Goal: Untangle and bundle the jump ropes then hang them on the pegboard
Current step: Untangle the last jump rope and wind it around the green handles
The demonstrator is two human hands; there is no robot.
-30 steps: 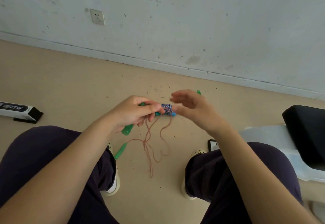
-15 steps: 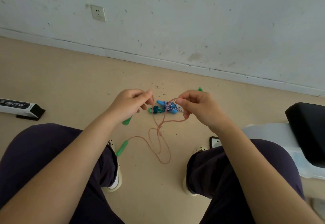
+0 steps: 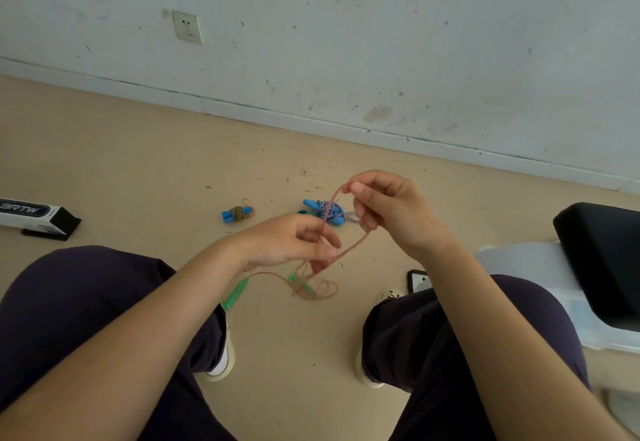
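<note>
A thin pink jump rope point(image 3: 349, 250) runs in a loop between my two hands above the floor. My right hand point(image 3: 391, 212) pinches the top of the loop. My left hand point(image 3: 294, 243) holds the lower strands in curled fingers. The rest of the pink rope lies coiled on the floor point(image 3: 318, 290) with its green handles point(image 3: 237, 293). A bundled blue-handled rope with a striped cord point(image 3: 327, 212) lies on the floor behind my hands. A second small bundle with blue handles point(image 3: 237, 213) lies to the left of it.
I sit with both knees in dark trousers point(image 3: 86, 302) at either side. A white and black box point(image 3: 33, 219) lies at the left. A phone point(image 3: 419, 279), a clear plastic bin point(image 3: 540, 274) and a black seat point(image 3: 602, 253) are at the right. The wall point(image 3: 346, 42) is ahead.
My right hand has lifted the pink loop upward while my left hand dropped lower and moved right. The striped blue bundle now lies on the floor, and a second blue bundle has come into view.
</note>
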